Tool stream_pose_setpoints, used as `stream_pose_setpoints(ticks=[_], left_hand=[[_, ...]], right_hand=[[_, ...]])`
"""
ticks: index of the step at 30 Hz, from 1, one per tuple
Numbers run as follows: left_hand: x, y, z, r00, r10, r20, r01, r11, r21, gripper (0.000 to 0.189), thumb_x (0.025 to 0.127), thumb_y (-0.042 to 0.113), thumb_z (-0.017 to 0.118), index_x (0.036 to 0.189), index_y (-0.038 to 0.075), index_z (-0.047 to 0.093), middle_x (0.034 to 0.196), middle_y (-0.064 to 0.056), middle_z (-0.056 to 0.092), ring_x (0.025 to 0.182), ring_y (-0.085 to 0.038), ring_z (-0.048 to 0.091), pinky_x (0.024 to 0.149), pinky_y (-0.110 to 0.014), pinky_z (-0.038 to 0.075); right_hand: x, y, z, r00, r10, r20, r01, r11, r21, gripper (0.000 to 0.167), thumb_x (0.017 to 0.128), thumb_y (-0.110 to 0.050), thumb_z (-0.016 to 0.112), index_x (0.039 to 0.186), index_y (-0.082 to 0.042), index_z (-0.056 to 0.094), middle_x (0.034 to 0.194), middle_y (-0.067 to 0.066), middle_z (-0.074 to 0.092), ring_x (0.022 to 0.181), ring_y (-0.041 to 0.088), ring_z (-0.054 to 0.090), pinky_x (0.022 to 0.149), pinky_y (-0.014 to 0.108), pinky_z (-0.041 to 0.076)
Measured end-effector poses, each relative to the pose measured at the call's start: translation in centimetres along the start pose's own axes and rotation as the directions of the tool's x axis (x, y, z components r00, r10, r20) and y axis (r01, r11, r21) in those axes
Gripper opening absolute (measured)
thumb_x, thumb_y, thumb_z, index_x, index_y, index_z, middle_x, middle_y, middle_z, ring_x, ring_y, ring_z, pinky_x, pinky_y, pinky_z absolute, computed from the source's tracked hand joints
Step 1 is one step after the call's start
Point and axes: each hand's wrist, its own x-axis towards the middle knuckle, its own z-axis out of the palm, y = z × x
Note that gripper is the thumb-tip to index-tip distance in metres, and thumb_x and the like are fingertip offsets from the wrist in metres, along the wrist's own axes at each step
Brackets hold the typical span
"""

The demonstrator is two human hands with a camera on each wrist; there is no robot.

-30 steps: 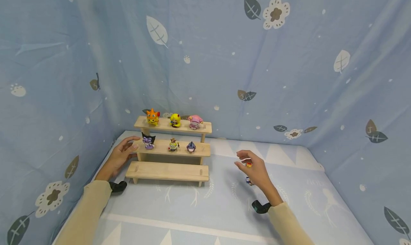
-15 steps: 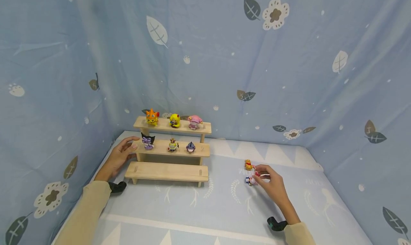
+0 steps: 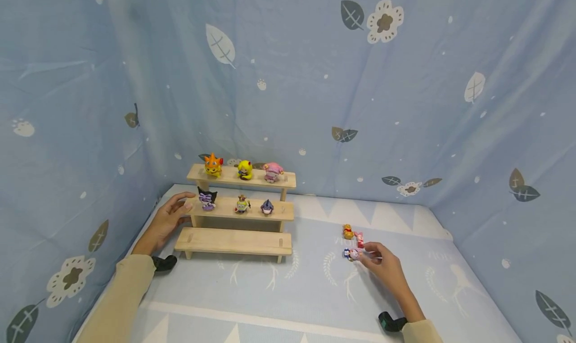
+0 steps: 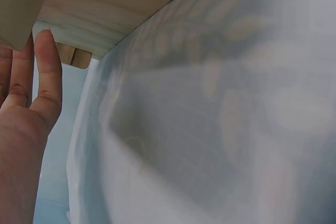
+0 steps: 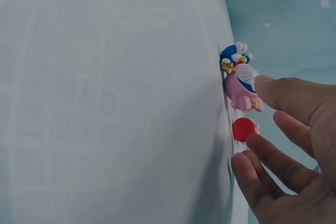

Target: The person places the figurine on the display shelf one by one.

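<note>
My right hand (image 3: 386, 266) is low over the mat, fingers spread, at a small pink-and-blue figurine (image 3: 353, 254) lying there. The right wrist view shows the thumb tip at the pink figurine's (image 5: 243, 87) side, while the other fingers are apart from it, close to the red base (image 5: 244, 129) of a pink-and-red figurine (image 3: 359, 239). A yellow bear figurine (image 3: 348, 231) lies just behind. My left hand (image 3: 167, 220) rests its loosely extended fingers at the left end of a three-tier wooden stand (image 3: 234, 240); in the left wrist view, wood partly hides the fingers (image 4: 48, 72).
The top tier carries an orange-and-yellow figurine (image 3: 213, 165), a yellow-haired one (image 3: 245, 169) and a pink one (image 3: 272, 172). On the middle tier stand a black-and-purple figurine (image 3: 207, 199), a green-yellow one (image 3: 242, 204) and a blue-grey one (image 3: 267, 207). Patterned curtains (image 3: 297, 83) enclose the mat.
My right hand has moved right and toward me, uncovering the bear and then the pink-and-red figurine, down to the pink-and-blue one. The left hand stays at the stand.
</note>
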Motion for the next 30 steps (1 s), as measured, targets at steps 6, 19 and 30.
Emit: stream_pose_setpoints(ticks=[6, 19, 30], left_hand=[[0.06, -0.09, 0.06, 1.000, 0.002, -0.002, -0.002, 1.000, 0.004, 0.046, 0.103, 0.040, 0.064, 0.146, 0.026, 0.053, 0.126, 0.003, 0.056, 0.107, -0.012, 0.060, 0.089, -0.037, 0.057], [-0.37, 0.74, 0.29, 1.000, -0.005, 0.004, 0.005, 1.000, 0.001, 0.046, 0.104, 0.037, 0.063, 0.147, 0.024, 0.051, 0.126, 0.004, 0.054, 0.108, -0.011, 0.058, 0.090, -0.037, 0.056], [0.01, 0.28, 0.04, 1.000, 0.007, 0.005, -0.007, 1.000, 0.011, 0.047, 0.104, 0.037, 0.062, 0.148, 0.023, 0.051, 0.126, 0.004, 0.054, 0.107, -0.011, 0.059, 0.090, -0.039, 0.056]], right_hand=[[0.17, 0.55, 0.39, 0.999, 0.029, 0.012, -0.029, 1.000, -0.012, 0.042, 0.091, -0.024, 0.082, 0.126, -0.006, 0.067, 0.115, 0.007, 0.069, 0.104, 0.022, 0.064, 0.082, 0.021, 0.054], [0.23, 0.16, 0.46, 0.998, 0.060, 0.027, -0.057, 0.993, -0.103, 0.041, 0.090, -0.033, 0.082, 0.117, -0.003, 0.074, 0.104, 0.006, 0.068, 0.090, 0.018, 0.059, 0.074, 0.029, 0.050], [0.60, 0.15, 0.84, 0.999, 0.021, 0.027, -0.018, 0.995, -0.095, 0.036, 0.089, -0.029, 0.083, 0.108, 0.000, 0.076, 0.101, 0.009, 0.064, 0.086, 0.019, 0.057, 0.073, 0.033, 0.048]])
